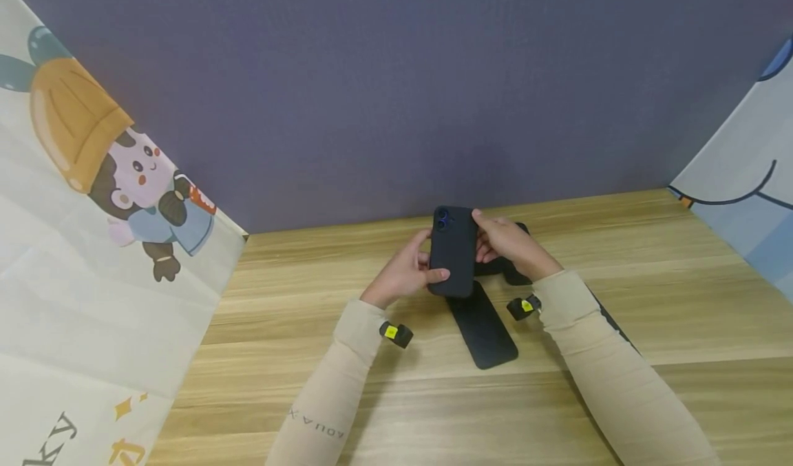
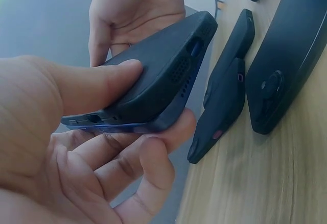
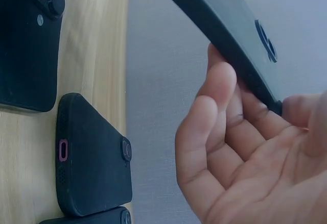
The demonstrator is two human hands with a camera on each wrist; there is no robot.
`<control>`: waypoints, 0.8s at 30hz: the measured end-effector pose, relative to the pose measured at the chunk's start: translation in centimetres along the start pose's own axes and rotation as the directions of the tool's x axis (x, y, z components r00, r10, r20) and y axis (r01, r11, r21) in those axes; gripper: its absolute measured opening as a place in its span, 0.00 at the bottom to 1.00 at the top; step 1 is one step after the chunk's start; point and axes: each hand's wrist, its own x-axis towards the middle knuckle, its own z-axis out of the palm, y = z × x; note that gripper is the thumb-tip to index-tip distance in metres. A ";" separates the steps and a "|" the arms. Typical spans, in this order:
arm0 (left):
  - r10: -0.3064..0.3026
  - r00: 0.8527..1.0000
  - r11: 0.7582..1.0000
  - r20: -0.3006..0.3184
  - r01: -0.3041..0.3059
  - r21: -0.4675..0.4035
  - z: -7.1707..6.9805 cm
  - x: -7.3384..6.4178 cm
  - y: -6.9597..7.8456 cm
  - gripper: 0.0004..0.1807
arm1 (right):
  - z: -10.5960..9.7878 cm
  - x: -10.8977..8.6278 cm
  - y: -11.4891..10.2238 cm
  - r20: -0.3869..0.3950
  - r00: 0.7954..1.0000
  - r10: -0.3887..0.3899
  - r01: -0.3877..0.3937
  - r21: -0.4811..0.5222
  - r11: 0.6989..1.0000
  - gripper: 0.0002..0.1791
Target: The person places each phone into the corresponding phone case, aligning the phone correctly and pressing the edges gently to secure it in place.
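Both hands hold up a phone in a black case (image 1: 455, 252), above the table, with its camera side facing the head view. In the left wrist view the blue phone (image 2: 172, 110) shows along the lower edge of the case, with a gap between them at one corner. My left hand (image 1: 404, 271) grips the lower left, thumb pressed on the case back and fingers underneath. At the upper right corner, my right hand (image 1: 509, 244) pinches the case edge, thumb on the corner and fingers bent behind.
A dark phone (image 1: 486, 335) lies on the wooden table (image 1: 279, 356) below the held one. Another black phone with a pink port rim (image 3: 97, 157) lies near the right hand, partly hidden in the head view. A grey-blue panel (image 1: 396, 94) stands behind, with printed sheets at both sides.
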 end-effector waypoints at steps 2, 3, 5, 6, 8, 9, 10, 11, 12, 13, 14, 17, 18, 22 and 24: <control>0.005 1.000 1.000 -0.003 -0.005 0.015 0.0 0.0 0.0 0.44 | 0.0 0.0 0.0 0.002 1.000 0.002 -0.002 -0.002 1.000 0.39; 0.008 1.000 1.000 -0.005 -0.008 0.023 0.0 0.0 0.0 0.44 | -0.1 0.0 0.0 0.002 1.000 0.003 -0.003 -0.004 1.000 0.39; 0.015 1.000 0.999 -0.004 -0.015 0.032 0.1 0.0 0.1 0.44 | -0.1 0.0 0.0 0.002 1.000 0.004 -0.004 -0.006 1.000 0.38; 0.018 1.000 0.999 -0.004 -0.018 0.037 0.1 0.0 0.1 0.44 | -0.1 0.0 0.1 0.002 1.000 0.003 -0.003 -0.008 1.000 0.38; 0.024 1.000 0.999 -0.004 -0.024 0.047 0.1 0.0 0.1 0.44 | -0.1 0.0 0.1 0.005 1.000 0.003 -0.003 -0.008 1.000 0.38; 0.026 1.000 0.998 -0.003 -0.026 0.049 0.1 -0.1 0.1 0.44 | -0.2 0.0 0.0 0.006 1.000 0.002 -0.002 -0.008 1.000 0.38; 0.028 1.000 0.998 -0.003 -0.028 0.052 0.0 -0.1 0.2 0.44 | -0.2 0.0 0.0 0.008 1.000 0.002 -0.002 -0.008 1.000 0.38; 0.030 1.000 0.998 -0.004 -0.030 0.058 0.0 -0.1 0.2 0.44 | -0.2 0.0 0.0 0.010 1.000 0.000 0.000 -0.008 1.000 0.38; 0.032 0.999 0.998 -0.005 -0.031 0.063 0.0 -0.1 0.2 0.43 | -0.1 0.0 0.0 0.012 1.000 0.000 0.000 -0.009 1.000 0.38; 0.033 0.999 0.997 -0.006 -0.033 0.069 0.0 -0.1 0.2 0.43 | -0.1 0.0 0.0 0.012 1.000 -0.001 0.002 -0.011 1.000 0.38; 0.034 0.999 0.997 -0.008 -0.033 0.076 0.0 -0.1 0.2 0.43 | -0.1 0.0 0.0 0.011 1.000 -0.004 0.005 -0.014 1.000 0.38; 0.027 1.000 0.995 -0.014 -0.025 0.097 0.1 -0.1 0.3 0.42 | -0.1 0.0 0.1 0.013 1.000 -0.013 0.014 -0.025 1.000 0.36; 0.022 1.000 0.995 -0.016 -0.020 0.101 0.1 -0.1 0.3 0.42 | -0.1 0.1 0.1 0.014 1.000 -0.016 0.017 -0.035 0.999 0.34; -0.004 1.000 0.996 -0.023 0.006 0.093 0.0 -0.1 0.3 0.42 | 0.1 0.2 0.1 0.045 0.998 -0.043 0.046 -0.072 0.996 0.23; -0.018 1.000 0.997 -0.026 0.020 0.078 0.0 -0.2 0.4 0.42 | 0.2 0.3 0.1 0.063 0.996 -0.060 0.066 -0.088 0.994 0.20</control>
